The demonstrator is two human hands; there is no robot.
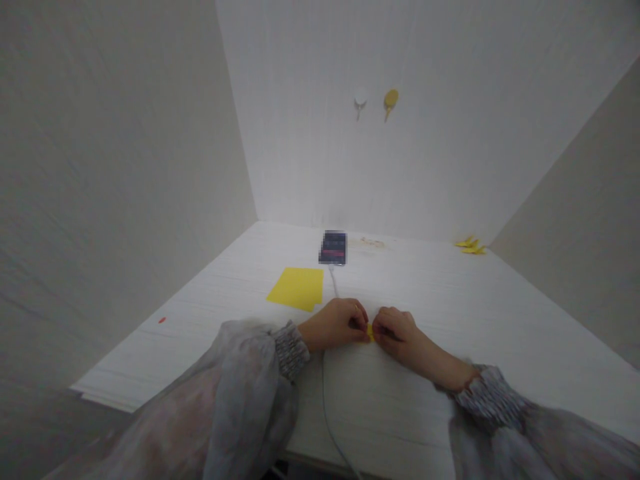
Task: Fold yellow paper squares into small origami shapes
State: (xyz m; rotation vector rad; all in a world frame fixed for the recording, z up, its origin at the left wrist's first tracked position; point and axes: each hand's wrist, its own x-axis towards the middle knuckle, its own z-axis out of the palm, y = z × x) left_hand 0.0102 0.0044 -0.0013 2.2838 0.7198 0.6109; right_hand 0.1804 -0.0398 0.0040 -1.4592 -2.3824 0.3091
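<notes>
Close together over the middle of the white table (400, 407), both my hands pinch one small piece of yellow paper (371, 333). My left hand (340, 325) has its fingers closed on the paper's left side. From the right, my right hand (399, 331) grips the other side, fingers curled. Only a narrow strip of the paper shows between the fingertips, so its full shape is hidden. Flat on the table beyond my left wrist lies a larger sheet of yellow paper (297, 288).
A phone (333, 247) stands near the back wall, its cable (326, 407) running under my left arm to the front edge. Folded yellow paper pieces (471, 245) lie at the back right. A small red spot (162, 320) is at left. Two hooks (391, 99) hang on the wall.
</notes>
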